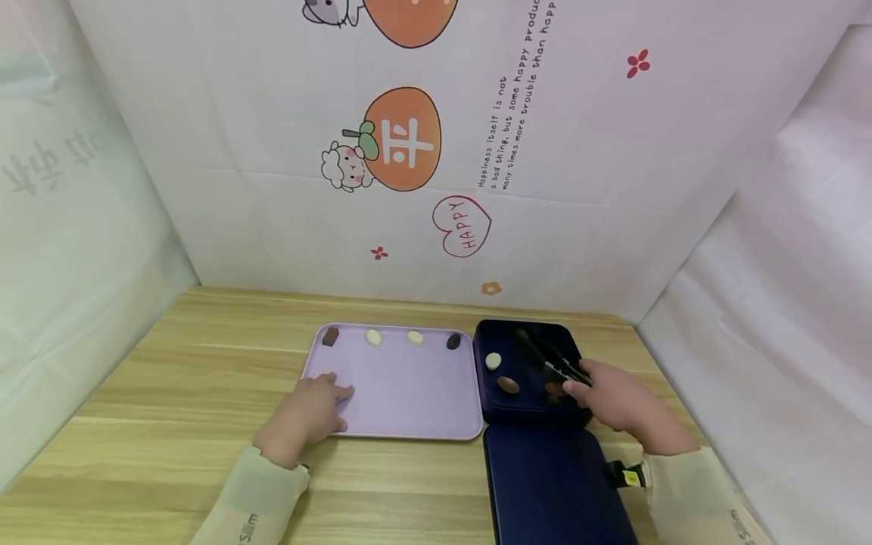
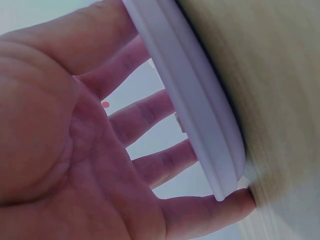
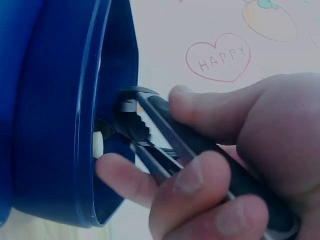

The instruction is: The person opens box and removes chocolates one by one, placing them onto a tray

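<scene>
My left hand rests at the left edge of a lilac tray, fingers spread and fairly straight. In the left wrist view the fingers reach over the tray's rim. Along the tray's far side lie a brown square chocolate, two cream ovals and a dark oval piece. My right hand grips a pair of dark-handled tongs above a navy box. Inside the box are a white round piece, a brown oval and another brown piece, partly hidden by the tongs.
The box stands against the tray's right side. A navy lid lies in front of the box on the wooden table. White printed cloth hangs behind, and pale cloth walls rise at both sides.
</scene>
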`<state>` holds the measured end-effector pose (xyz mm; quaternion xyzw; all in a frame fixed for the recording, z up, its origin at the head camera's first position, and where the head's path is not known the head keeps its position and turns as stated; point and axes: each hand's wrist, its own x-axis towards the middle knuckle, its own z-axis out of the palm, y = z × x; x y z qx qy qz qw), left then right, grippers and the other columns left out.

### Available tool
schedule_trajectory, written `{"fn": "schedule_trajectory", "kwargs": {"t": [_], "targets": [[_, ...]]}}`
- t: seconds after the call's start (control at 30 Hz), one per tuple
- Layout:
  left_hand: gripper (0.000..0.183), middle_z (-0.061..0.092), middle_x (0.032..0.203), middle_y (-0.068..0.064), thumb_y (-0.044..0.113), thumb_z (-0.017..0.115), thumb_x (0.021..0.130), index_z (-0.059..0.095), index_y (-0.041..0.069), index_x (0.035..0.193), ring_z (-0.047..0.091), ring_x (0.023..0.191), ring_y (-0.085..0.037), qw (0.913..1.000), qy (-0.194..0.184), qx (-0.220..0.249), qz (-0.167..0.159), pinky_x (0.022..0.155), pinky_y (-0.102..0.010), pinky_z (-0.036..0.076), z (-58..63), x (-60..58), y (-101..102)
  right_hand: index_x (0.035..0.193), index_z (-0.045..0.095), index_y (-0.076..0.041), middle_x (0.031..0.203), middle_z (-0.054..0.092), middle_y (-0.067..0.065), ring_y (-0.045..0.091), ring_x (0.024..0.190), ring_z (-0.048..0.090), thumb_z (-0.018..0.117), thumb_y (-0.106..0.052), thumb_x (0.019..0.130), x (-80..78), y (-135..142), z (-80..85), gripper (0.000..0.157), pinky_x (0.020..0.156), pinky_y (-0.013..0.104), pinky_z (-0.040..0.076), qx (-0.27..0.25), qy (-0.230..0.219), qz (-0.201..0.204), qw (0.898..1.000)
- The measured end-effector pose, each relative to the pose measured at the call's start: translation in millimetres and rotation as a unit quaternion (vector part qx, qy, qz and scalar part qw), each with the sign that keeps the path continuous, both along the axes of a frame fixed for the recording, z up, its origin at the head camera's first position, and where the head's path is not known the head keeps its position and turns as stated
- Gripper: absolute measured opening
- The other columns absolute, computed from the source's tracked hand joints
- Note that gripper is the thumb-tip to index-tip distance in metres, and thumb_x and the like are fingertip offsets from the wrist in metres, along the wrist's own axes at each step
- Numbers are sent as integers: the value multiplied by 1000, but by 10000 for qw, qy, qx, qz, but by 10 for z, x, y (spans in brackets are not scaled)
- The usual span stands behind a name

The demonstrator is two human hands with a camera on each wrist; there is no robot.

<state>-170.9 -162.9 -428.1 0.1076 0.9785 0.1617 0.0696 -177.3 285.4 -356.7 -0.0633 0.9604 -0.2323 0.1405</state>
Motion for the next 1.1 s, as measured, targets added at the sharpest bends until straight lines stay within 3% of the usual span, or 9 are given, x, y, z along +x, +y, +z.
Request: {"fn": "schedule_trajectory", "kwargs": {"t": [0.13,0.27,0.4,0.6,0.73,0.93,1.0,1.1], "targets": [[53,47,141,-32,15,82,80,66,5,130,40,126,-59,10000,-17,0,0,104,-65,35,6,1,3,152,21,9,100,68,10,14,41,35,52,-37,104,-12,6,16,72,41,35,40,-834,-261,-254,9959],[53,47,142,-31,14,82,81,66,5,130,40,128,-57,10000,-48,19,-40,106,-64,34,25,11,-10,156,14,4,105,68,12,16,45,37,53,-41,103,-19,-24,49,80,41,34,40,-1535,-525,-356,9861],[50,49,142,-29,9,81,80,67,2,128,43,129,-52,9999,-61,82,-139,107,-61,34,38,21,-56,156,23,-5,108,67,13,19,54,44,53,-43,102,-18,-107,55,73,43,33,41,-2251,-852,-467,9695],[45,53,138,-26,2,81,77,71,1,121,49,127,-46,9998,-15,151,-125,106,-56,38,34,16,-120,150,37,-9,106,67,17,18,51,45,54,-40,102,46,-349,83,60,39,29,41,-2902,-988,11,9519],[44,54,138,-25,2,81,77,71,2,121,49,127,-45,9998,-23,162,-67,106,-55,39,28,9,-121,136,51,-6,104,67,19,16,48,43,55,-40,102,91,-607,111,47,37,26,38,-3228,-1095,374,9394],[46,54,139,-25,2,81,77,71,3,121,50,126,-46,9999,-48,162,-34,105,-56,40,28,-7,-103,139,50,-7,100,68,20,15,47,43,57,-37,102,140,-1022,65,48,38,24,36,-3743,-1469,462,9144],[46,53,139,-25,2,81,77,71,3,122,50,126,-46,9998,-69,155,-37,105,-56,40,31,-16,-102,133,53,-7,98,68,19,14,45,42,57,-35,102,145,-1183,25,42,37,24,36,-3608,-1442,524,9199],[45,52,140,-25,2,80,77,71,4,122,49,126,-46,9998,-117,183,-28,105,-56,39,31,-19,-98,124,58,-11,96,69,16,14,42,37,57,-34,102,147,-1436,-64,32,36,25,33,-3120,-1243,585,9401]]}}
